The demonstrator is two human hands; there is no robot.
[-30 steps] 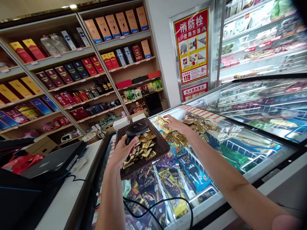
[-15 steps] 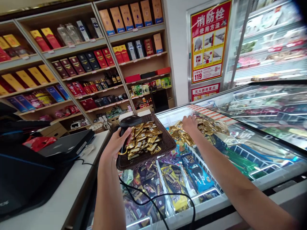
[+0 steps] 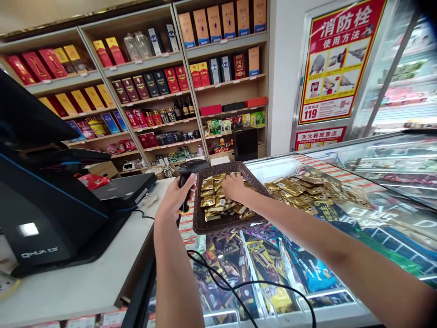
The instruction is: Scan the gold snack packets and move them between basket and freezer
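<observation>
A black handheld barcode scanner (image 3: pixel 193 166) with a curled cable is gripped by its handle in my left hand (image 3: pixel 175 196), just left of the basket. The brown woven basket (image 3: pixel 227 227) rests tilted on the freezer's glass top and holds many small gold packets (image 3: pixel 208 196). My right hand (image 3: pixel 234 186) is inside the basket, its fingers closed down among the packets; the fingertips are hidden. A loose pile of similar gold packets (image 3: pixel 297 189) lies on the glass, right of the basket.
A chest freezer with ice creams (image 3: pixel 266 269) under its glass stands in front. On the left, a white counter (image 3: pixel 112 269) bears a black checkout terminal (image 3: pixel 51 218). Shelves of boxed bottles (image 3: pixel 152 86) and a red fire-hydrant poster (image 3: pixel 341 64) are behind.
My right hand has moved left from the loose pile on the glass into the basket. The view has turned left, showing more of the terminal. My left hand still grips the scanner.
</observation>
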